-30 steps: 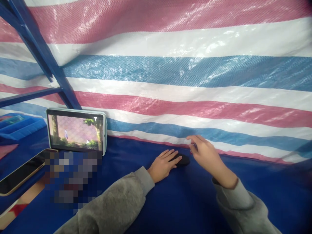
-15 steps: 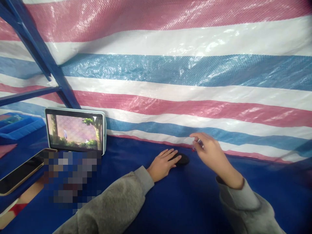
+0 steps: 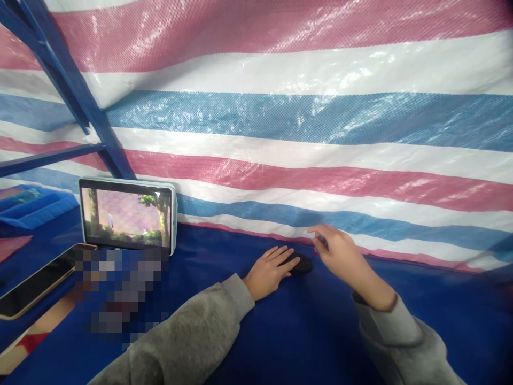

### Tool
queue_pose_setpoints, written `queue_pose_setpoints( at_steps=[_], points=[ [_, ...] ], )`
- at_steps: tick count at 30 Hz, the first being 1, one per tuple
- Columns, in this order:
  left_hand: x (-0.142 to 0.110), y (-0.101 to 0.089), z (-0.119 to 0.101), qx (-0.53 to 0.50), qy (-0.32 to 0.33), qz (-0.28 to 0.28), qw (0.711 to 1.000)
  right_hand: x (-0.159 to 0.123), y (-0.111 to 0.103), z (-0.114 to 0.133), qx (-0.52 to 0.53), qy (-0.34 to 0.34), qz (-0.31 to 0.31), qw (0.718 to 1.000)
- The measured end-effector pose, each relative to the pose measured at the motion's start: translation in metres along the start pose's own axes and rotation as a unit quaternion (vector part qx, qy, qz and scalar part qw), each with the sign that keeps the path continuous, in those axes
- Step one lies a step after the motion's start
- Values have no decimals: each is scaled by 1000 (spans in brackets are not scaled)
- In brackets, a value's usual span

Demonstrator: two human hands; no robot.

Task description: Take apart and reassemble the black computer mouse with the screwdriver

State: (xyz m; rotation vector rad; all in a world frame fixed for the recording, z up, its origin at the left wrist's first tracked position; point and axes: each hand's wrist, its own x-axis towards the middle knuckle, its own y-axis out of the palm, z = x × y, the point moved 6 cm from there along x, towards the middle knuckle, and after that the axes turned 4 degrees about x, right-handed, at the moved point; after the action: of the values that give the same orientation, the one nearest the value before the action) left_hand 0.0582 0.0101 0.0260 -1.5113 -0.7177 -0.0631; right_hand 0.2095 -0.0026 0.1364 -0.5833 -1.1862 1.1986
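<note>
Head camera showed a blue tray (image 3: 50, 209) at far left, with something red and green (image 3: 20, 195) in its back part; the left hand (image 3: 266, 274) lay open, fingers on a dark round thing (image 3: 303, 263) on the blue cloth (image 3: 304, 331); the right hand (image 3: 339, 254) curled just beside it, maybe holding something, you could not tell; cloth spread between the grey sleeves (image 3: 188, 337), back to a striped sheet (image 3: 280, 120).

A red, white and blue striped sheet of woven plastic (image 3: 280, 115) hangs behind the blue-covered desk (image 3: 320, 342). At left, before a blue metal frame (image 3: 76, 85), a black-bordered tablet in a pale case (image 3: 127, 216) stands propped (its screen shows a leafy scene), near a gold-edged black phone (image 3: 44, 280) and a blue plastic compartmented tray (image 3: 46, 208).
</note>
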Motion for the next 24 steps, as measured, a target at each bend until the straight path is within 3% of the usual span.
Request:
queue_pose_setpoints(
  at_steps=[16, 20, 24],
  points=[
    [-1, 1, 1, 1, -1, -6, 1000, -3, -3, 7, -84, 12, 4, 996],
    [0, 0, 0, 1, -3, 0, 1000, -3, -4, 2, -95, 45, 1, 994],
    [0, -1, -1, 6, 1, -4, 1000, -3, -2, 6, -76, 16, 13, 997]
  ],
)
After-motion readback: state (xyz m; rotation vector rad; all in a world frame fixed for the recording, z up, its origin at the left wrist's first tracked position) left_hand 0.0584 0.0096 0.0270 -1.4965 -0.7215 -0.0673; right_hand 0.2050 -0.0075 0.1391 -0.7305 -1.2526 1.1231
